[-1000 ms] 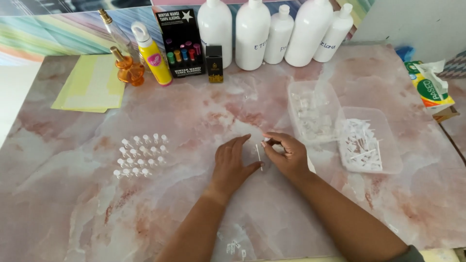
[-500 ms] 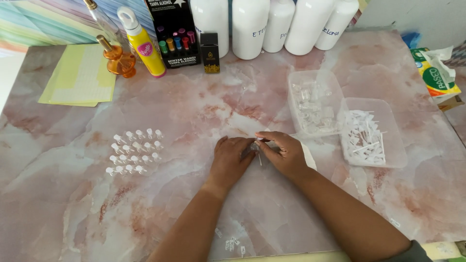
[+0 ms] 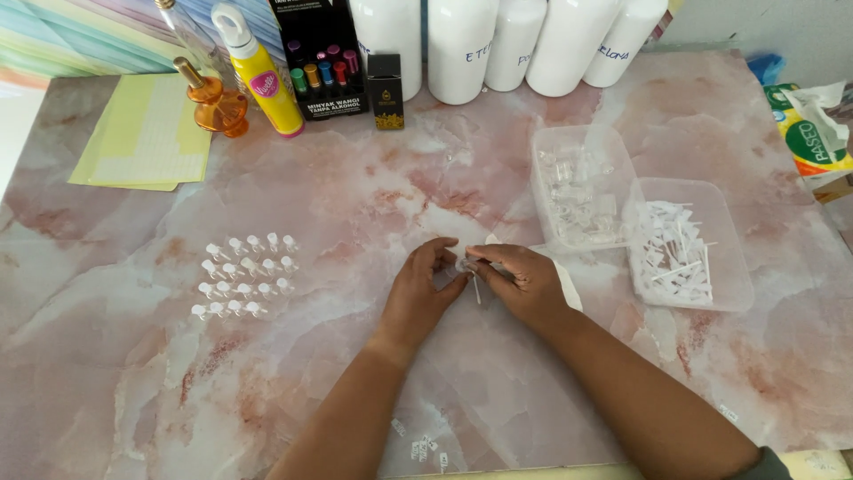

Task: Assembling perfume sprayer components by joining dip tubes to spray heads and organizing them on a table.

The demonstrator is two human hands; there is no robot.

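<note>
Both hands meet over one tiny thing: the left hand (image 3: 418, 298) and the right hand (image 3: 524, 283) pinch a small clear plastic vial (image 3: 466, 264) between their fingertips, with a thin white stick (image 3: 476, 289) hanging down from it. The pinch sits low over the pink marbled tabletop (image 3: 355, 204), probably so nothing so small can drop far.

Going by size, the tall white plastic bottles (image 3: 484, 40) stand well beyond the grip, along the back edge, out of the way. To the right of the grip lie two clear plastic trays within reach of the right hand: the nearer one (image 3: 579, 182) holds clear little parts, the farther (image 3: 680, 244) white stick pieces. Far off to the left rear rest pale yellow paper sheets (image 3: 142, 133), a yellow pump bottle (image 3: 258, 76) and a small amber glass bottle (image 3: 213, 102). Left of the grip, neat rows of small white-capped vials (image 3: 244, 276) lie apart from the loose parts, seemingly to keep them sorted.
</note>
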